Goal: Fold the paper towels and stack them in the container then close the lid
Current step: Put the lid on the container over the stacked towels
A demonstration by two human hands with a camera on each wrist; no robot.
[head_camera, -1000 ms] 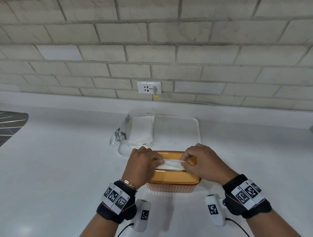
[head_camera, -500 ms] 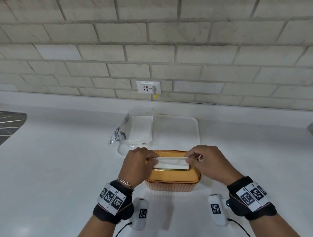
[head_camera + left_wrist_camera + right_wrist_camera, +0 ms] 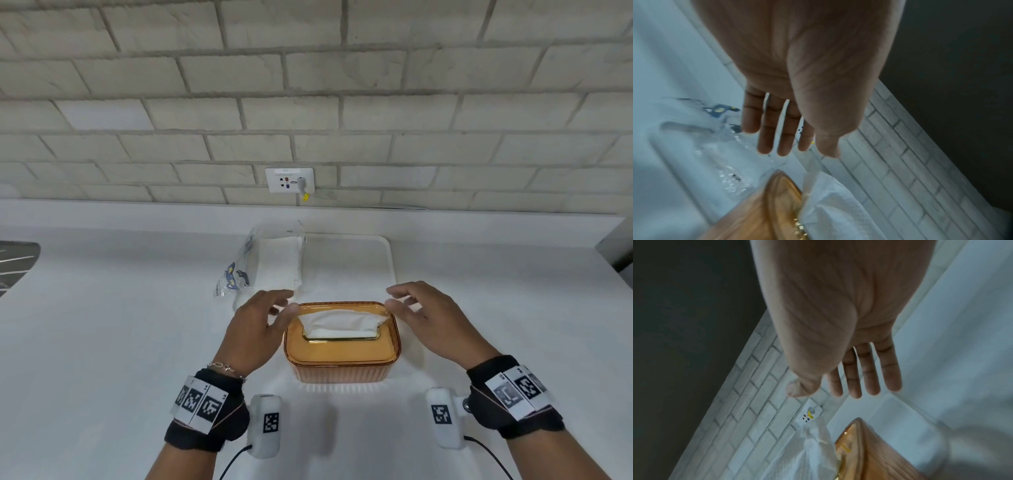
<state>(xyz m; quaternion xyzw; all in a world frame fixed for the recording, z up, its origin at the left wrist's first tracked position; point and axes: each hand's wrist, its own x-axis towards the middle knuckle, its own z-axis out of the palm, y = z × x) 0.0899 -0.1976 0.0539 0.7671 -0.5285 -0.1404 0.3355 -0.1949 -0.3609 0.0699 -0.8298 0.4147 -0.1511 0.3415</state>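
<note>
An amber container (image 3: 342, 353) stands on the white counter in front of me with its lid down. A white paper towel (image 3: 342, 322) sticks up through the slot in the lid. My left hand (image 3: 263, 318) hovers at the container's left end, fingers straight and spread, holding nothing. My right hand (image 3: 421, 308) hovers at the right end, equally open. The left wrist view shows the left hand (image 3: 789, 138) above the container (image 3: 764, 211) and towel (image 3: 830, 206). The right wrist view shows the right hand (image 3: 855, 382) above the container (image 3: 875, 454) and towel (image 3: 805, 456).
A white tray (image 3: 349, 263) lies behind the container. On its left part sits a clear plastic pack of paper towels (image 3: 270, 260). A wall socket (image 3: 289, 180) with a plug is on the brick wall. A dark drainer (image 3: 17, 260) is at the far left.
Both hands let go of the towel they were pinching over the slot and spread apart to the container's ends. The towel now stands loose in the slot.
</note>
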